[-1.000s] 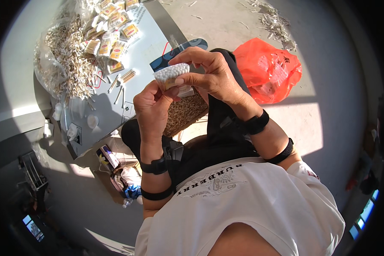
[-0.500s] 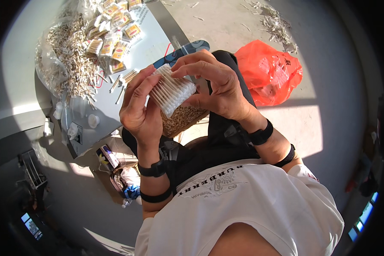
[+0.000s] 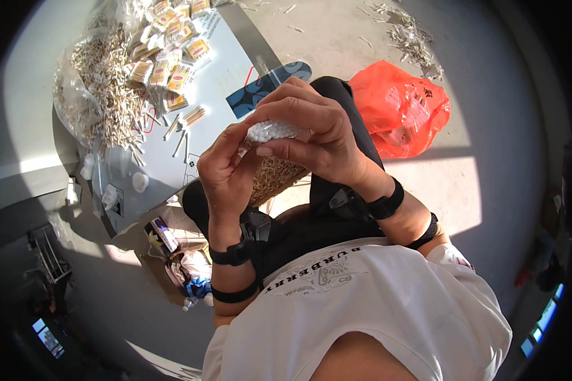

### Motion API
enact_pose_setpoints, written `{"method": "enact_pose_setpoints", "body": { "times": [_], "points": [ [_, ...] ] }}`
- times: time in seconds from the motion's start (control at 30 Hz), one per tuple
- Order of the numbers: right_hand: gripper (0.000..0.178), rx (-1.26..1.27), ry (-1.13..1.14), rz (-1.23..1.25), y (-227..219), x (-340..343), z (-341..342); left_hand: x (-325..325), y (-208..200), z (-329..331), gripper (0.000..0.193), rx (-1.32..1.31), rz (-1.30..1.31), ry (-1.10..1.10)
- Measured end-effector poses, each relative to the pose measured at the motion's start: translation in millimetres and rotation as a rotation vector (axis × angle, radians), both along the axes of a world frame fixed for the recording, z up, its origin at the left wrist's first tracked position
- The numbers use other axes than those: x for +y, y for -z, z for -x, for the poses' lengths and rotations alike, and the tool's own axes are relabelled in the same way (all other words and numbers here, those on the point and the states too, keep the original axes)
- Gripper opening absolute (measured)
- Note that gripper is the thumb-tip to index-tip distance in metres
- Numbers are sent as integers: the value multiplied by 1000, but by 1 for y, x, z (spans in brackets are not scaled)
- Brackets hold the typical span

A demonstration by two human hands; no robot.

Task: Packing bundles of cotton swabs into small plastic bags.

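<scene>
Head view: cotton swab bundle (image 3: 270,131) pinched between both hands' fingers (image 3: 279,151).

The bundle of wooden-stemmed swabs with soft white cotton tips (image 3: 270,131) looks matt. The crumpled thin orange plastic bag (image 3: 397,108) is glossy.

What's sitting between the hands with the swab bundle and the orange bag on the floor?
In the head view, only the person's dark-trousered knee lies between the swab bundle held by both hands and the orange plastic bag.
</scene>
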State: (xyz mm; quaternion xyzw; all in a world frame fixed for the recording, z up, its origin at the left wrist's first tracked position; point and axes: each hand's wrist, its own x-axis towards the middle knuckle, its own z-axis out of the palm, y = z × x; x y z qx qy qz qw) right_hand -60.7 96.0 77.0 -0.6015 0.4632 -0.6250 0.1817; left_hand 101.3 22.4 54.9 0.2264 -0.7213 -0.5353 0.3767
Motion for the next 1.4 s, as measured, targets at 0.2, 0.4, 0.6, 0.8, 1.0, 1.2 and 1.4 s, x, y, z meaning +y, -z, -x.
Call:
{"method": "enact_pose_setpoints", "body": {
  "times": [0.2,0.4,0.6,0.8,1.0,1.2,1.4],
  "points": [
    [25,15,13,43,1,-1,0,6,2,4,29,89,-152,45],
    [25,23,34,63,7,0,-5,10,2,9,28,111,-102,48],
    [27,-97,103,28,2,0,-8,4,8,4,30,116,-121,-35],
    [26,-73,47,-10,-2,3,-2,1,2,3,29,150,-153,-5],
    [25,-44,24,-21,-1,1,0,1,4,3,27,186,-208,18],
    [25,-83,49,-4,-3,-2,-4,1,3,3,30,169,-195,39],
    [25,22,33,36,-1,-1,-4,2,-1,3,32,137,-131,76]
  ]
}}
